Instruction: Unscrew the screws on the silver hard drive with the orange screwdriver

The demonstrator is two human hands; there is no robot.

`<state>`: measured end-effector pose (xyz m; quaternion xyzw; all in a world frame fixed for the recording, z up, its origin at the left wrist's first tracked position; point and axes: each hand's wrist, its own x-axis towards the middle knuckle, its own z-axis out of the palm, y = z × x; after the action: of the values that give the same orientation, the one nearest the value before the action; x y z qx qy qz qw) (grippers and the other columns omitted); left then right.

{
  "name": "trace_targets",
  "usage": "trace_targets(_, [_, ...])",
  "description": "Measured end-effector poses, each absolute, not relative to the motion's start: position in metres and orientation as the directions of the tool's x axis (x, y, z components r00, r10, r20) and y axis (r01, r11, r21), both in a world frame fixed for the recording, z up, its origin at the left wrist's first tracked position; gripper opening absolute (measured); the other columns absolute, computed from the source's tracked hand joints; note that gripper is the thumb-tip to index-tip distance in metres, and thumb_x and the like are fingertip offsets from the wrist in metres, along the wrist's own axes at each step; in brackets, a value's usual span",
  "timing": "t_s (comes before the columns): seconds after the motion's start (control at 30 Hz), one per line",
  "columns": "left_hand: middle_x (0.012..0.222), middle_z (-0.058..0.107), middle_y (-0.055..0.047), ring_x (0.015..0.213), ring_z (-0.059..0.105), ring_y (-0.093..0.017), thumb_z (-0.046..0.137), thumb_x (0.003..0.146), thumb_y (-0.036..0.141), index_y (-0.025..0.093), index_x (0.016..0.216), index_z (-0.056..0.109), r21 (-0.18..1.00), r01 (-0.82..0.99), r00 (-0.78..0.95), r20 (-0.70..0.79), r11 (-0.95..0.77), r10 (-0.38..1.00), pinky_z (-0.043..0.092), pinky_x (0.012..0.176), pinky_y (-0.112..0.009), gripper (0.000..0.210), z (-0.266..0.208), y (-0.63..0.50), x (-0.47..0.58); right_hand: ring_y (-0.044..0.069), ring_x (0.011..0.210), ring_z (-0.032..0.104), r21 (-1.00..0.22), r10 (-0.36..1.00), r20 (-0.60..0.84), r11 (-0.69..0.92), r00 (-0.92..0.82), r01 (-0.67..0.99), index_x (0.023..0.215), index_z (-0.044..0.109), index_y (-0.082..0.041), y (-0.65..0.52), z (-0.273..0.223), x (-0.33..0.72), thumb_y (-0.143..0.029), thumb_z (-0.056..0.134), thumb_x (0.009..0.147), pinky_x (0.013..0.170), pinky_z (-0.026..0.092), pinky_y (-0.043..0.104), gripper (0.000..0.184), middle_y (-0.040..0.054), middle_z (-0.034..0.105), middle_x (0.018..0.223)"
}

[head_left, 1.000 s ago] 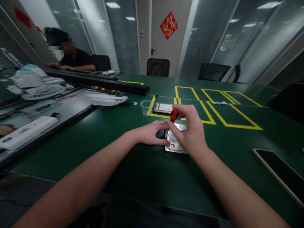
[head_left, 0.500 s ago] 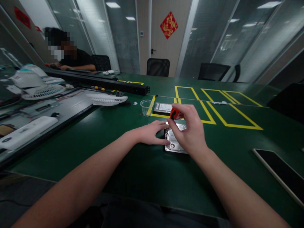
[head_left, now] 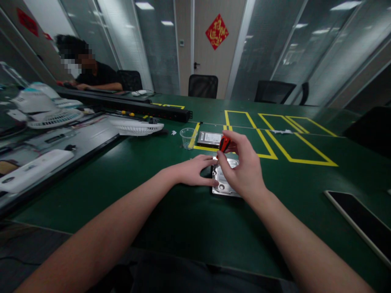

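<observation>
A silver hard drive [head_left: 224, 188] lies flat on the green table in front of me. My left hand [head_left: 198, 170] rests against its left edge, thumb and fingers spread apart and touching it. In my right hand [head_left: 242, 165] is a screwdriver [head_left: 225, 144] with a red and black handle, held upright with a slight tilt. Its thin shaft points down at the drive's upper left part; my fingers partly hide the tip and the drive's right side. A second hard drive [head_left: 210, 138], label up, sits just behind, beside a clear plastic cup [head_left: 188, 138].
To the left lie a large metal panel [head_left: 100, 136], a white power strip [head_left: 36, 169], fan parts [head_left: 139, 127] and a long black bar [head_left: 159, 112]. A phone-like slab [head_left: 360, 219] is at right. Yellow tape [head_left: 311, 162] marks rectangles. Another person [head_left: 99, 77] sits at far left.
The screwdriver handle has turned a little in my right fingers, which have shifted slightly upward on it. My left hand and the hard drive stay in place.
</observation>
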<state>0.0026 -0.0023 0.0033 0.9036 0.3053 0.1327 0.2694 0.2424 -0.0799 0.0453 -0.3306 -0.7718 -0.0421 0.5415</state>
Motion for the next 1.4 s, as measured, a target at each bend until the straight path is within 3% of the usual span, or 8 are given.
trace_targets(0.23, [0.206, 0.055, -0.02, 0.193, 0.051, -0.053, 0.091, 0.109, 0.092, 0.033, 0.192, 0.066, 0.573, 0.467, 0.788, 0.076, -0.673, 0.611, 0.044, 0.16, -0.071, 0.105, 0.003, -0.002, 0.002, 0.036, 0.131, 0.09, -0.359, 0.518, 0.834, 0.772, -0.19, 0.525, 0.171, 0.063, -0.032, -0.081, 0.043, 0.244, -0.014, 0.07, 0.115, 0.115, 0.081, 0.061, 0.06, 0.0143, 0.084, 0.156])
trace_targets(0.4, [0.207, 0.055, -0.017, 0.195, 0.049, -0.052, 0.091, 0.108, 0.094, 0.038, 0.193, 0.065, 0.558, 0.472, 0.788, 0.08, -0.682, 0.61, 0.045, 0.159, -0.072, 0.105, 0.002, -0.001, 0.001, 0.033, 0.124, 0.093, -0.395, 0.535, 0.818, 0.789, -0.21, 0.472, 0.168, 0.059, -0.035, -0.083, 0.042, 0.243, -0.012, 0.066, 0.116, 0.11, 0.081, 0.059, 0.057, 0.0127, 0.084, 0.151])
trace_targets(0.7, [0.202, 0.06, -0.021, 0.187, 0.058, -0.053, 0.093, 0.11, 0.087, 0.032, 0.191, 0.067, 0.566, 0.439, 0.798, 0.112, -0.698, 0.592, 0.048, 0.156, -0.074, 0.101, 0.003, -0.002, 0.004, 0.035, 0.129, 0.088, -0.265, 0.441, 0.87, 0.796, -0.221, 0.545, 0.167, 0.065, -0.033, -0.078, 0.043, 0.243, -0.016, 0.078, 0.113, 0.103, 0.081, 0.054, 0.058, 0.0128, 0.084, 0.153])
trace_targets(1.07, [0.205, 0.055, -0.023, 0.194, 0.048, -0.053, 0.088, 0.109, 0.093, 0.027, 0.193, 0.063, 0.563, 0.47, 0.798, 0.059, -0.68, 0.6, 0.041, 0.161, -0.072, 0.109, 0.004, -0.002, 0.003, 0.037, 0.129, 0.089, -0.347, 0.521, 0.839, 0.732, -0.154, 0.587, 0.175, 0.058, -0.034, -0.076, 0.037, 0.243, -0.018, 0.075, 0.114, 0.111, 0.082, 0.062, 0.065, 0.0149, 0.082, 0.159])
trace_targets(1.2, [0.205, 0.055, -0.023, 0.193, 0.049, -0.054, 0.088, 0.11, 0.093, 0.027, 0.192, 0.064, 0.572, 0.479, 0.791, 0.048, -0.666, 0.61, 0.043, 0.158, -0.074, 0.107, 0.007, -0.003, 0.003, 0.036, 0.119, 0.089, -0.384, 0.549, 0.825, 0.718, -0.134, 0.58, 0.177, 0.053, -0.035, -0.076, 0.034, 0.244, -0.02, 0.076, 0.114, 0.104, 0.082, 0.062, 0.069, 0.015, 0.083, 0.154])
trace_targets(1.4, [0.206, 0.055, -0.023, 0.193, 0.05, -0.053, 0.09, 0.109, 0.092, 0.027, 0.19, 0.066, 0.569, 0.461, 0.795, 0.077, -0.681, 0.602, 0.043, 0.159, -0.073, 0.106, 0.006, -0.004, 0.003, 0.031, 0.107, 0.083, -0.341, 0.52, 0.839, 0.731, -0.16, 0.591, 0.169, 0.062, -0.034, -0.078, 0.04, 0.244, -0.018, 0.078, 0.111, 0.098, 0.081, 0.057, 0.062, 0.0104, 0.082, 0.141])
